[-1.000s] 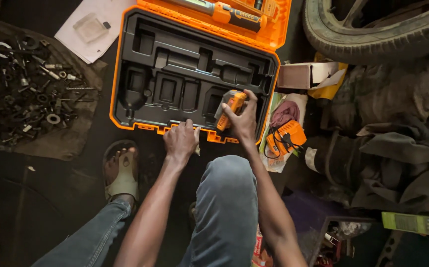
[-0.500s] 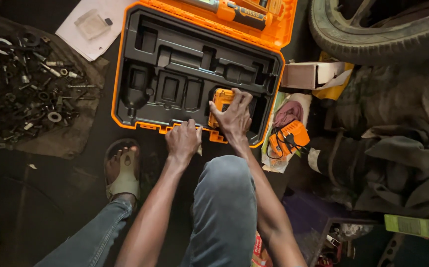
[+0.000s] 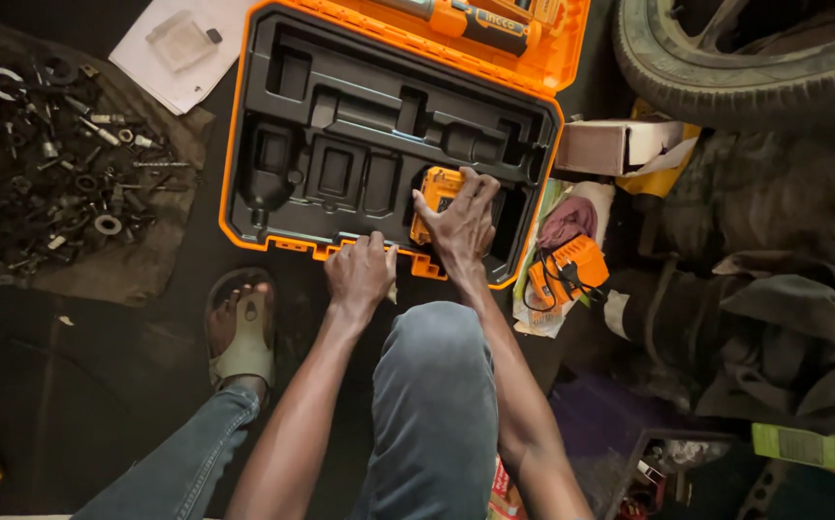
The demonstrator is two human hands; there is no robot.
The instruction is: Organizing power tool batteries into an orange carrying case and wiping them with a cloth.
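Observation:
An open orange tool case (image 3: pixel 244 125) with a black moulded insert lies on the floor in front of me. My right hand (image 3: pixel 458 226) presses an orange battery pack (image 3: pixel 434 195) down into a recess at the case's near right. My left hand (image 3: pixel 360 274) rests on the case's front rim, fingers curled over the edge beside the latch. My knee in grey jeans (image 3: pixel 432 385) is just below both hands.
An orange charger with a black cable (image 3: pixel 569 270) lies right of the case. A pile of nuts and bolts (image 3: pixel 42 164) sits on a cloth at left. A tyre (image 3: pixel 745 58) is top right. My sandalled foot (image 3: pixel 239 332) is near the case's front left.
My right hand has carried the battery pack from above the case's front edge down into the recess. The left hand stayed on the front rim.

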